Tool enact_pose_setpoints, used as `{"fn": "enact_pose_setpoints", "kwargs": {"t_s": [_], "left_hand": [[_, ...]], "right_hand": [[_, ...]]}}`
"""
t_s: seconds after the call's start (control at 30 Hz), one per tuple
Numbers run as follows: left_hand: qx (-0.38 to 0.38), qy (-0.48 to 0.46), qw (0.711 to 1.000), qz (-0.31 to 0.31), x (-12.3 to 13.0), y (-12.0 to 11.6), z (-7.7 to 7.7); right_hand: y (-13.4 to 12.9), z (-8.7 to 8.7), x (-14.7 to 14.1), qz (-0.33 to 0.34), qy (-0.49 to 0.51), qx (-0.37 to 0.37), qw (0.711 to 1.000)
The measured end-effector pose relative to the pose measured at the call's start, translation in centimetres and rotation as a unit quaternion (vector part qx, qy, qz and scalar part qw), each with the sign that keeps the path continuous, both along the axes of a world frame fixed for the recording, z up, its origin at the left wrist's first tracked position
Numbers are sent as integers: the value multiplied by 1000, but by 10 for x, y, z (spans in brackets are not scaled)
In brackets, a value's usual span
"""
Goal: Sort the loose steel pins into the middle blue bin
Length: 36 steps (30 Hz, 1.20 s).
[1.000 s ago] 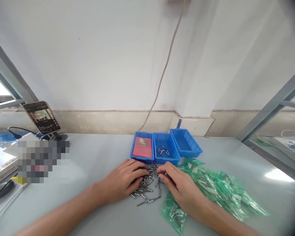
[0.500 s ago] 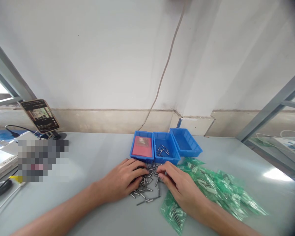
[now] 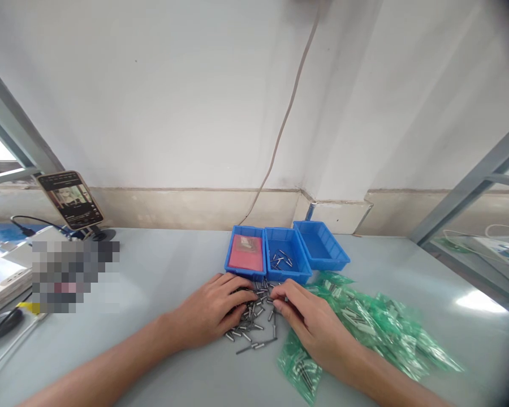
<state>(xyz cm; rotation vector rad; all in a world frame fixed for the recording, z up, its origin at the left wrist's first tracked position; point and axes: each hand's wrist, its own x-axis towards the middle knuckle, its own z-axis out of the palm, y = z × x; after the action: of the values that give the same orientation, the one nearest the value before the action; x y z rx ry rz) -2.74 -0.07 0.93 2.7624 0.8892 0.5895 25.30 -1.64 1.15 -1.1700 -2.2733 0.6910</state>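
Slim, shiny metal pins (image 3: 258,327) lie jumbled on the grey tabletop (image 3: 165,282).

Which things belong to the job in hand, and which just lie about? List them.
Likely job:
Slim silvery metal pins, at left hand and right hand
Middle blue plastic bin holding pins
Green plastic bags

Likely lying about:
Rectangular dark-screened phone
Dark rounded mouse-like object

Grey tabletop (image 3: 169,274). On it: three blue bins (image 3: 285,239) toward the back; loose metal pins (image 3: 250,311) heaped in front; green plastic bags (image 3: 358,316) bunched at right; phone stand (image 3: 106,234), far left.
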Motion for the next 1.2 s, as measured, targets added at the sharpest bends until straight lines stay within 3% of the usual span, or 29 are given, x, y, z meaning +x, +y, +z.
{"fn": "enact_pose_setpoints", "kwargs": {"t_s": [1.2], "left_hand": [[7, -6, 1000, -1, 1, 0, 1]], "right_hand": [[0, 1, -2, 9, -2, 20, 1000]]}}
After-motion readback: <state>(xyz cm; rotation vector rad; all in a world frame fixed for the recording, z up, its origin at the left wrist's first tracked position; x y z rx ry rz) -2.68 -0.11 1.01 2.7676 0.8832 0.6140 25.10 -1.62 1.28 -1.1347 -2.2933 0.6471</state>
